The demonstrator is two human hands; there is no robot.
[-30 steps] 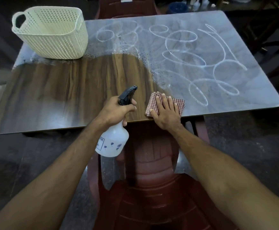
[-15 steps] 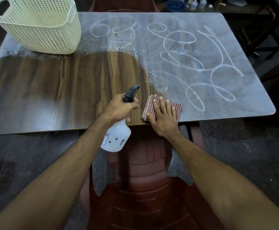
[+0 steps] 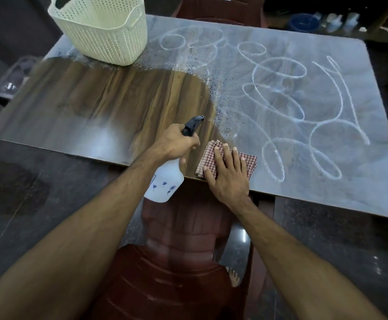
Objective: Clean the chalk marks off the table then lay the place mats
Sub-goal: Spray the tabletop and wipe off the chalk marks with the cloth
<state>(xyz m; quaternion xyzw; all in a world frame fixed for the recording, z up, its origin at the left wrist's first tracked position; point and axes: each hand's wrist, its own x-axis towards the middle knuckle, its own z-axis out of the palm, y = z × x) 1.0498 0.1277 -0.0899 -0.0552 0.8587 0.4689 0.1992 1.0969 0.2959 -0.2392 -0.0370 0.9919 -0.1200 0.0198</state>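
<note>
Checked cloth (image 3: 248, 163) on chalky woodgrain table (image 3: 96, 107)

The tabletop (image 3: 100, 100) shows brown streaked wood grain on its left part, while the right is greyed over with looping white chalk marks (image 3: 287, 107). The cloth (image 3: 249, 162) is red-and-white checked, the basket (image 3: 105, 33) cream with a perforated weave. The spray bottle (image 3: 165, 183) is white with small blue flowers and a black nozzle; the chair (image 3: 183, 227) is dark red.

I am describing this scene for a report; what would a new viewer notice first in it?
First, the white chalk loops covering the right half of the table, against the clean brown wood on the left. Next, at the near edge, the right hand flat on a checked cloth and the left hand gripping a spray bottle. A cream basket stands at the far left corner.
</note>
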